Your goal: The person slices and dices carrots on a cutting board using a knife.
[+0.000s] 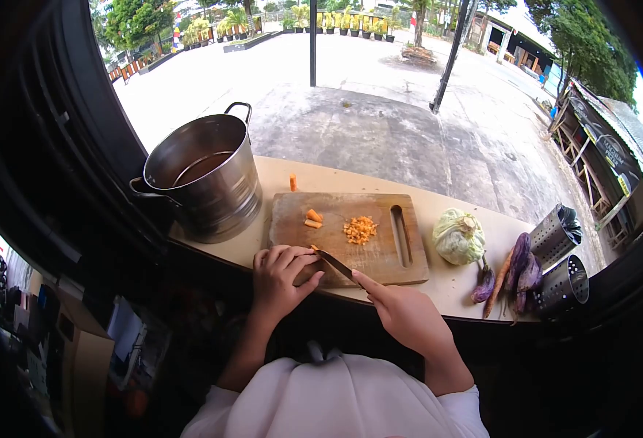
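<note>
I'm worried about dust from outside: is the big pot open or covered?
Open: the pot is uncovered, and you can see right down inside it.

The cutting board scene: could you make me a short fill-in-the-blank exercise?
1. The right hand holds a ____.
2. The diced pile on the cutting board is coloured ____.
3. In this view, the metal pot stands to the board's ____.
4. Right of the board sits a round, pale green ____.

Missing words: knife; orange; left; cabbage.

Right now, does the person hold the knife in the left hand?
No, the right hand holds the knife, with its blade over the cutting board.
</note>
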{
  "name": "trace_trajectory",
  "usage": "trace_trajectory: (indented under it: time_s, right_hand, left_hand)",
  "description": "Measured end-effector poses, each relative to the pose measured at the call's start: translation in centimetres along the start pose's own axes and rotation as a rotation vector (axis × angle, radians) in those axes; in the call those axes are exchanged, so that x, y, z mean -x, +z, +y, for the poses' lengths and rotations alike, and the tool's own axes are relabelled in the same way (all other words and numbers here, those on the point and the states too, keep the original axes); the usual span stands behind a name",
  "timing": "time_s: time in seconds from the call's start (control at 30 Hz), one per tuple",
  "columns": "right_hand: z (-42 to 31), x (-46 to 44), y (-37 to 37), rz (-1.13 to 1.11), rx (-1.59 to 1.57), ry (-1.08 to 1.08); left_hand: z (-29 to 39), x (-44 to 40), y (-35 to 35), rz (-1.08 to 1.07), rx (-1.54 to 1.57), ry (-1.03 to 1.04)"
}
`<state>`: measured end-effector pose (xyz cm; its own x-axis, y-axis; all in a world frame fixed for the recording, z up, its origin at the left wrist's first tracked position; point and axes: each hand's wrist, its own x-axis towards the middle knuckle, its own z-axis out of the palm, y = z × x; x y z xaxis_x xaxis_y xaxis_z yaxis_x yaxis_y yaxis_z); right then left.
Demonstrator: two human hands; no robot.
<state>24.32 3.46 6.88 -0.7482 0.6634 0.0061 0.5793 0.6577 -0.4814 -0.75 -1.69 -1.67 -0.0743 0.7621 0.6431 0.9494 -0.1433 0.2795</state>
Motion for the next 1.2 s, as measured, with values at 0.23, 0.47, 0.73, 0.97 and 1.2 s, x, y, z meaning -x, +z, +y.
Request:
trace_trajectory:
  time_s: [0.23, 0.47, 0.73, 0.97, 1.2]
  right_hand:
    - [1.2, 1.6, 0.0, 0.099, -0.075, -0.038]
    - [0.5, 0.8, 1.1, 0.117, -0.103, -0.027]
    - [0.3, 0.3, 1.6, 0.121, -0.087, -0.059]
    - [-0.1, -0.1, 1.7, 0.095, -0.027, -0.048]
    - [-1.0, -0.5, 2.2, 0.058, 0.146, -0.054]
  left_hand:
    - [-0.2, 0.1, 0.3, 0.027, 0.026, 0.000]
    - [-0.3, 0.2, 0.4, 0.045, 0.032, 0.003]
    - [-0.5, 0.3, 0.4, 0.045, 0.016, 0.016]
    - [-0.5, 0.3, 0.5, 0.052, 0.014, 0.021]
    - [-0.6, 0.5, 0.5, 0.055, 0.033, -0.003]
